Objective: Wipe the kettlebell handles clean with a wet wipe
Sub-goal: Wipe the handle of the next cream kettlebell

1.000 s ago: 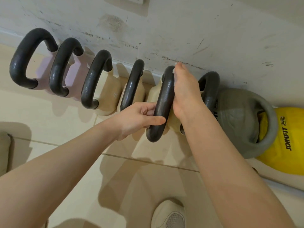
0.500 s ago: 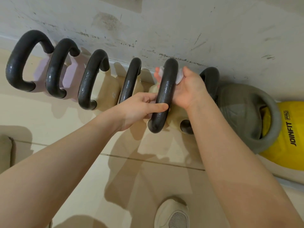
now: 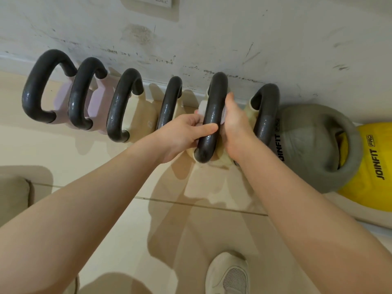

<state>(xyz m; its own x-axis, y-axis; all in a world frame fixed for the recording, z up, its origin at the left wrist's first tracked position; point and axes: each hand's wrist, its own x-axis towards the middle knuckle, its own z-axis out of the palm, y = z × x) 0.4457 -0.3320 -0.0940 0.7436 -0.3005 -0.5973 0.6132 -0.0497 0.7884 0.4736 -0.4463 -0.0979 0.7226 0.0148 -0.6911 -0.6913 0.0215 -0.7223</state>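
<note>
A scuffed white wall (image 3: 275, 39) runs across the top of the frame, with a row of kettlebells on the pale tiled floor (image 3: 84, 166) below it. At centre, the left hand (image 3: 182, 134) curls round the fifth dark handle (image 3: 212, 119), thumb across its front, steadying it. The right hand (image 3: 235, 124) cups the handle's right side, seemingly pressing the wet wipe (image 3: 201, 108) behind it; its fingers are hidden. Good wiping means wrapping the wipe fully and sliding it along the curve. A shoe (image 3: 229, 274) shows at the bottom.
</note>
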